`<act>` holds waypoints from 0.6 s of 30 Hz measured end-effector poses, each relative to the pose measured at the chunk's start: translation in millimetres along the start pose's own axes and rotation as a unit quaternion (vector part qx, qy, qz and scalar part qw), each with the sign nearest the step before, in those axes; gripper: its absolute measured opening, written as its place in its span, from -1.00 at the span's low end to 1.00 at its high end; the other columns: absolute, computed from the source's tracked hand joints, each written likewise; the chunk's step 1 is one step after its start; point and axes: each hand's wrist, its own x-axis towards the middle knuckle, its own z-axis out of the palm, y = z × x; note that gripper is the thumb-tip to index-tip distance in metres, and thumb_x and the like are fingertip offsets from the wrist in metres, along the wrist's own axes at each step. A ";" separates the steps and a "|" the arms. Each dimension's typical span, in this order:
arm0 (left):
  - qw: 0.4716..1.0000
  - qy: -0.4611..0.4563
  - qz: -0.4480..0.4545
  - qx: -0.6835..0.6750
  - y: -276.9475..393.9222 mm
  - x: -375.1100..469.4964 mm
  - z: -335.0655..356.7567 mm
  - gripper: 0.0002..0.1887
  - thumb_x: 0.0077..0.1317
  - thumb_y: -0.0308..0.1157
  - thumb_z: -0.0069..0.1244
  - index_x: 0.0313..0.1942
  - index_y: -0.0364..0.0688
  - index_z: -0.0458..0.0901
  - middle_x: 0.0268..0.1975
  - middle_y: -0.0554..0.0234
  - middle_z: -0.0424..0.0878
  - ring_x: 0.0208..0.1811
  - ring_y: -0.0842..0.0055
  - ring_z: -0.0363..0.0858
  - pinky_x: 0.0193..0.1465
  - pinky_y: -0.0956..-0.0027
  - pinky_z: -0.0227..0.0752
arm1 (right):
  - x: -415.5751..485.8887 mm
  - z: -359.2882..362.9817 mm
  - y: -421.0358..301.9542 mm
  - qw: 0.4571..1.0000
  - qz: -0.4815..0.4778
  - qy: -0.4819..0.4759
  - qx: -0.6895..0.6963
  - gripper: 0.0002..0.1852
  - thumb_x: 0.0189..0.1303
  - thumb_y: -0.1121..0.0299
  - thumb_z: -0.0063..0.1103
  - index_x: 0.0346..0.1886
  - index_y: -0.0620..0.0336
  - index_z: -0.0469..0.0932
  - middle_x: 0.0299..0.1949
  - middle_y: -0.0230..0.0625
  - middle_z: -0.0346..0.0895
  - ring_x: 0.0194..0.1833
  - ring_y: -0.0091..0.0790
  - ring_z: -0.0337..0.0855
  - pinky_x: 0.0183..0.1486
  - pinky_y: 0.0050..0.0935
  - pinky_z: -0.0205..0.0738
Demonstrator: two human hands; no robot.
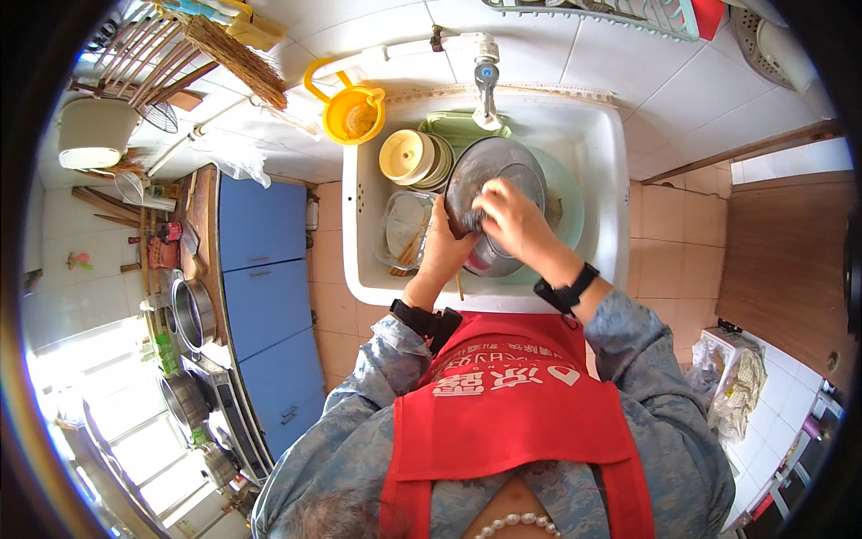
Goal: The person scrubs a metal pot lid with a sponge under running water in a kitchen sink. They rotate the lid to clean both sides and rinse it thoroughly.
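Observation:
My left hand (pixel 448 248) grips the near left rim of a round grey metal pan or lid (pixel 522 176), tilted over the white sink (pixel 606 276). Against its face my right hand (pixel 508 219) presses with bent fingers; something small and dark, perhaps a scourer, shows under the fingertips, blurred. Below the metal piece sits a translucent green basin (pixel 569 192). Stacked cream bowls (pixel 406 156) stand to the left, beside a green plastic container (pixel 465 126). A clear plastic tray (pixel 397 232) and wooden chopsticks (pixel 409 252) lie near the sink's left wall.
A tap (pixel 486 87) hangs over the sink's back edge. To its left is a yellow strainer cup (pixel 353 116) on the wall. Blue cabinets (pixel 266 269) and a counter with a metal pot (pixel 192 313) run along the left; a brown wooden door (pixel 788 256) is at right.

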 end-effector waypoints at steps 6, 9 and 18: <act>0.998 0.013 -0.011 0.059 6.1 -1.3 -13.2 0.09 0.07 -0.33 0.36 0.49 -0.41 -0.03 -0.08 -0.21 0.66 -0.08 0.08 0.70 0.01 0.16 0.57 | 2.8 15.3 24.8 0.989 0.142 0.044 -0.019 -0.76 0.05 0.60 0.24 -0.18 0.14 0.55 -0.16 -0.15 0.52 -0.07 0.05 0.61 -0.06 -0.06 0.54; 0.998 0.001 -0.034 0.055 5.6 0.9 -15.0 0.08 0.07 -0.34 0.36 0.48 -0.41 -0.02 -0.10 -0.19 0.68 -0.11 0.09 0.71 -0.01 0.17 0.58 | 1.6 19.8 12.8 0.992 0.104 -0.059 0.028 -0.77 0.04 0.61 0.24 -0.23 0.11 0.53 -0.20 -0.20 0.48 -0.11 0.03 0.60 -0.09 -0.08 0.53; 0.995 0.029 0.024 0.098 -6.1 1.9 -10.3 -0.01 0.07 -0.38 0.36 0.42 -0.39 0.07 -0.16 -0.07 0.70 -0.18 0.26 0.71 -0.10 0.24 0.60 | 13.5 31.5 -6.8 0.995 0.095 0.008 0.020 -0.79 -0.01 0.64 0.19 -0.28 0.14 0.54 -0.23 -0.18 0.47 -0.13 -0.01 0.59 -0.10 -0.08 0.50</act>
